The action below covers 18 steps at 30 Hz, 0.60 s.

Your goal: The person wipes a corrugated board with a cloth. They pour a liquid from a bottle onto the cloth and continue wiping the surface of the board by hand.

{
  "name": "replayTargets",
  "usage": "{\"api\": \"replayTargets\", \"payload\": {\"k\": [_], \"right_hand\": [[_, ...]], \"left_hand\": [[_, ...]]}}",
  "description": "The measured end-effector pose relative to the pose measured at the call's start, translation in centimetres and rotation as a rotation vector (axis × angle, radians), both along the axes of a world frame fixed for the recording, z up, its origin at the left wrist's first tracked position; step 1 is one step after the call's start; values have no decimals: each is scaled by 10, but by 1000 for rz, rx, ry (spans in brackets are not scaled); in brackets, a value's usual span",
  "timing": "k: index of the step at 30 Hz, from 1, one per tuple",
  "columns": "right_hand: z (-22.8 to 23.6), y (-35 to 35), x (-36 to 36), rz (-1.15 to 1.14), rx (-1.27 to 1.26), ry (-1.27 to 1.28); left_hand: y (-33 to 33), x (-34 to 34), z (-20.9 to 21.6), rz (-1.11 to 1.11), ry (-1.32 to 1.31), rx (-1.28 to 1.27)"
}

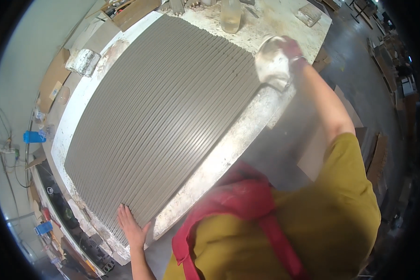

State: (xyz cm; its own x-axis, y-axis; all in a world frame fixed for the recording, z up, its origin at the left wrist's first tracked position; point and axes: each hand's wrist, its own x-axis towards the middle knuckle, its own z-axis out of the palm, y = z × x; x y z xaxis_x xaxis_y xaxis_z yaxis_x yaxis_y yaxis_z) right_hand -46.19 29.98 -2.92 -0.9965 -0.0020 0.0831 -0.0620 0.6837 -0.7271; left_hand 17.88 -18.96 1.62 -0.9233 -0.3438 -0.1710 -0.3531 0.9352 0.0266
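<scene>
The grey ridged slab (168, 116) lay across the table (284, 16), its long near edge running beside a bare pale strip close to my apron (238, 196). My left grip (134, 232) was spread, not holding anything; its fingers rested flat at the near left corner of the slab, with the thumb standing apart. My right grip (290, 49) was at the opposite corner, closed upon a pale bundle (271, 63), as far as the blur allowed me to see; each finger I could not tell. A whitish haze hung near that side, so I judged the step in hand to be dusting the ridged surface. The next move, in my opinion, called for bringing the bundle lightly and evenly along the ridges, while the left fingers pressed nothing flat.
</scene>
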Motion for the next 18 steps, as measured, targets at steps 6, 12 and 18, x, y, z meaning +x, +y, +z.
{"api": "replayTargets", "payload": {"k": [6, 12, 18], "right_hand": [[11, 69, 37, -36, -1410, -330], [-18, 43, 77, -106, -1364, -253], [-25, 31, 77, -157, -1399, -245]], "left_hand": [[17, -44, 53, 147, -65, 233], [48, -210, 68, -116, 166, 214], [91, -428, 72, -206, 347, 688]]}}
